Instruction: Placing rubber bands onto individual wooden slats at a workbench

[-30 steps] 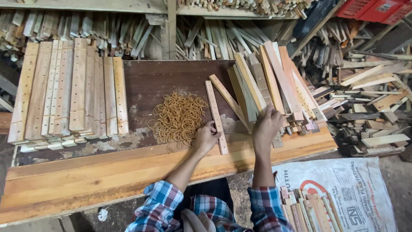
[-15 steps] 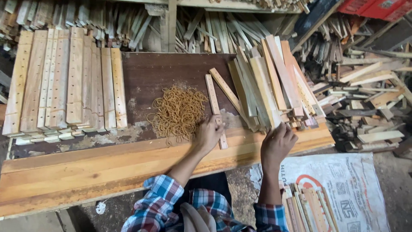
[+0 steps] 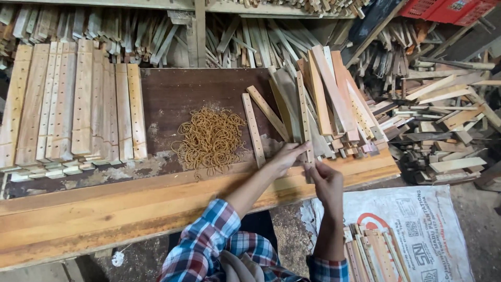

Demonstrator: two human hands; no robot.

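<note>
My left hand (image 3: 286, 156) reaches across the dark board and pinches the near part of a long thin wooden strip with holes (image 3: 303, 109). That strip lies at the left edge of a slanted pile of strips (image 3: 334, 99). Just below, my right hand (image 3: 326, 180) grips the same strip's near end over the bench's front plank (image 3: 104, 209). A lone drilled strip (image 3: 253, 130) and a diagonal strip (image 3: 267, 110) lie to the left of my hands. Further left sits a heap of tan rubber bands (image 3: 209, 137).
Rows of drilled strips (image 3: 78, 109) lie side by side at the bench's left. Scrap wood (image 3: 443, 115) is heaped on the right and behind. A white sack (image 3: 417, 230) on the floor holds several strips. A red crate (image 3: 443, 8) is at the top right.
My left hand left the lone strip and moved right to the pile's edge strip. My right hand drew back from the pile and now grips that strip's near end.
</note>
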